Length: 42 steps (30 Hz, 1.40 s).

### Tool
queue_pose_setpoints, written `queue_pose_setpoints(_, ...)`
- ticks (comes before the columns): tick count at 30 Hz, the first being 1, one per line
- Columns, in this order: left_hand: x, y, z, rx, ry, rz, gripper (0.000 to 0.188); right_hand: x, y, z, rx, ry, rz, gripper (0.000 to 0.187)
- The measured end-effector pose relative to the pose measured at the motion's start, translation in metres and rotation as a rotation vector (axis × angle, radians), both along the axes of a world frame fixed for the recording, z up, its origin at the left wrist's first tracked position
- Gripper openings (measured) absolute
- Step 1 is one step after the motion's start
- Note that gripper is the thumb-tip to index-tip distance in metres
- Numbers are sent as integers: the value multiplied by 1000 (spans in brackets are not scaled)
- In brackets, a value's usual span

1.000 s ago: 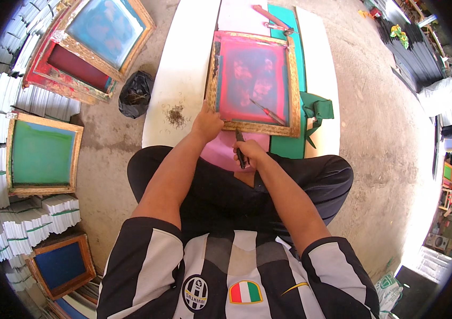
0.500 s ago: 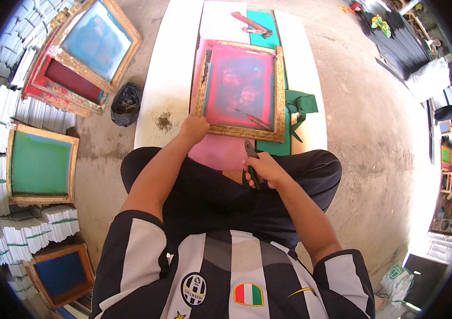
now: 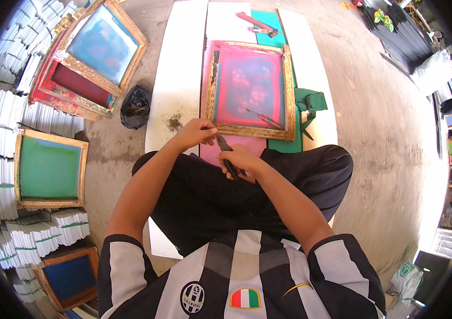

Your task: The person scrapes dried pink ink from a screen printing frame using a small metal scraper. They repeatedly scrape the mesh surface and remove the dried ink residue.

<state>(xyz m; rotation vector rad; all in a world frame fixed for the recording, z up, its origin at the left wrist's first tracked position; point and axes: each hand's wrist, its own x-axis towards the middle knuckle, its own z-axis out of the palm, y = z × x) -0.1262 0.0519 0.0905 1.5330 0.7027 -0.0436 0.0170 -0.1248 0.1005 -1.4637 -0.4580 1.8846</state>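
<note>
A wooden-framed printing screen (image 3: 250, 130) with pink and blue mesh lies flat in front of me. My right hand (image 3: 243, 161) grips a pair of dark pliers (image 3: 221, 142), their jaws pointing up and left. Close to those jaws, at the screen's lower left corner, is my left hand (image 3: 196, 133). Its thumb and fingers are pinched together, and whatever they hold is too small to make out. A slim pointed tool (image 3: 264, 118) rests across the lower right of the mesh.
Past the screen lies a wooden-handled tool (image 3: 258, 23). Green cloth (image 3: 311, 101) sits at its right edge, and dark bits (image 3: 173, 123) are scattered on the white board to its left. A black plastic bag (image 3: 135, 107) and more framed screens (image 3: 50, 166) stand at left beside paper stacks.
My right hand has brought the pliers left and up to my left hand. My left hand has come down slightly off the frame's side, its fingers now pinched near the corner.
</note>
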Motion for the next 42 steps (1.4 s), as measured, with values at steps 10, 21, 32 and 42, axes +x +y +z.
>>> queue_pose_setpoints(10,-19,74,-21,701,405,-73,30,5,25,-49,11,23,44,36)
queue_pose_setpoints(21,-21,78,-47,808,828,-64,40,43,21,-81,-235,-365,43,19)
queue_pose_setpoints(32,-1,69,-48,741,687,-250,37,53,38,-125,-56,-626,201,21)
queue_pose_setpoints(42,3,65,-41,732,671,-245,36,57,57,-71,-309,-459,189,24)
